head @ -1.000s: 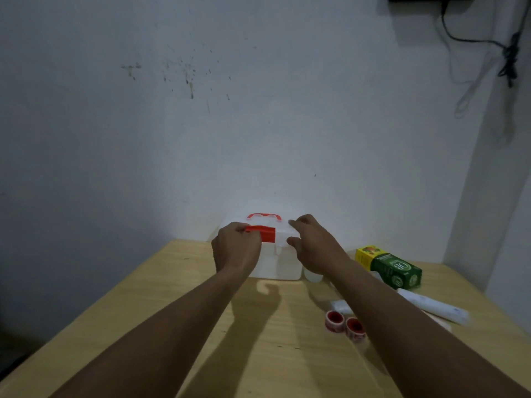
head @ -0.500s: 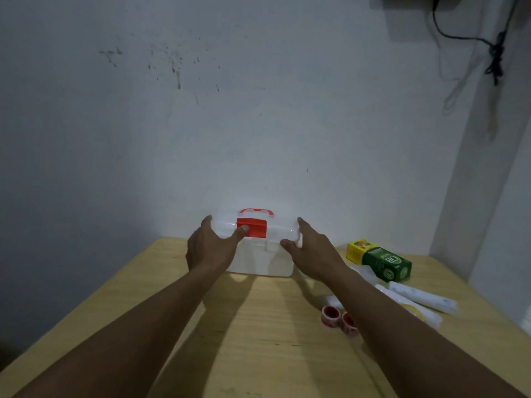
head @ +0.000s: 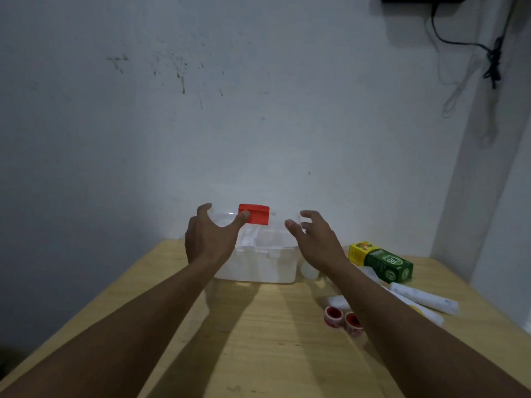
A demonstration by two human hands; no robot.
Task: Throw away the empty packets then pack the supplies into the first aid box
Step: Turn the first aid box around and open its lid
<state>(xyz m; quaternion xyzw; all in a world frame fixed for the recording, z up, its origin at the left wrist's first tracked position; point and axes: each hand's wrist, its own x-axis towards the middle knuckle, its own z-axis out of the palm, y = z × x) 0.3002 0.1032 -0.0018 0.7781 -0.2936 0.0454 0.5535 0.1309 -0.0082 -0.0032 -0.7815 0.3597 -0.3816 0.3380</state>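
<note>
A person's left hand [head: 211, 237] grips the raised clear lid [head: 230, 218] of a white first aid box [head: 258, 262] at the far edge of the surface [head: 258, 340], thumb against the red latch [head: 254, 214], while the right hand [head: 314, 242] hovers open and empty just right of the lid's other end. The box's long axis runs side to side directly ahead of both hands. The supplies, a green carton [head: 388, 265], white rolls [head: 422, 298] and two red-cored tape rolls [head: 343, 320], lie beside and behind the right hand, likely making it the nearer one for packing.

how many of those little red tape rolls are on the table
2. One red tape roll lies beside the right forearm; the second tape roll touches it on its right, partly hidden by that forearm, which may hide more.
</note>
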